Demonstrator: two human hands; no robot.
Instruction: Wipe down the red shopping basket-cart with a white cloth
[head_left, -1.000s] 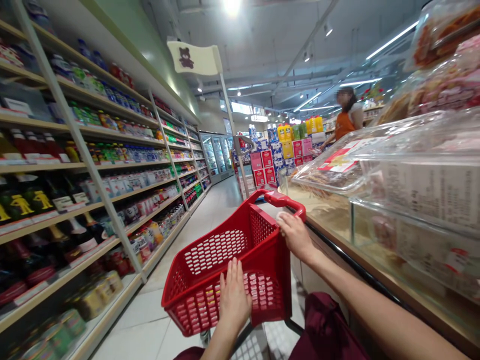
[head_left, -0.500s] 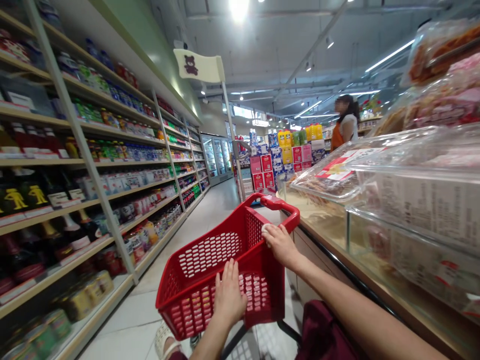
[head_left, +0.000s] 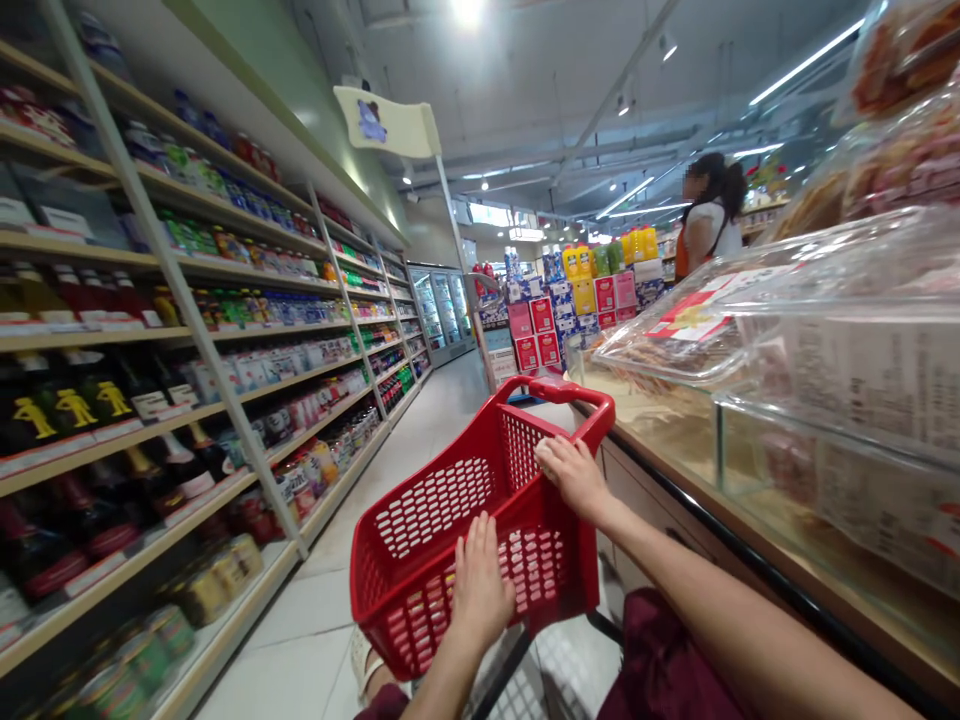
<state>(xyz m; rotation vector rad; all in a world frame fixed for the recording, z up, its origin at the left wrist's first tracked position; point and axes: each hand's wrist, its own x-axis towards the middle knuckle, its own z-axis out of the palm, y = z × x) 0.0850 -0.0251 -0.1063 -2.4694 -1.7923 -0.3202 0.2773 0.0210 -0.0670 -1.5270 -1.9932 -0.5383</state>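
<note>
A red plastic shopping cart (head_left: 442, 505) with perforated basket walls stands in front of me, its handle at the far right. My left hand (head_left: 480, 590) lies against the near side of the basket, fingers stretched flat over the rim, holding nothing. Farther along the same rim is my right hand (head_left: 576, 482), its fingers bent over a small white wad (head_left: 543, 452) that looks like tissue. The fingers hide most of this wad. Through the mesh, the inside of the basket is only partly visible.
Shelves of bottles and cans (head_left: 247, 380) line the left side. At right, a counter edge (head_left: 720, 535) runs close beside the cart, with clear plastic food packs (head_left: 675, 330) on it. Stacked boxes (head_left: 540, 330), a flag sign (head_left: 390, 125) and a person (head_left: 709, 215) are ahead.
The cart and both hands appear slightly farther right in view. Both hands keep about the same places on the basket. The person ahead appears farther right and turned differently.
</note>
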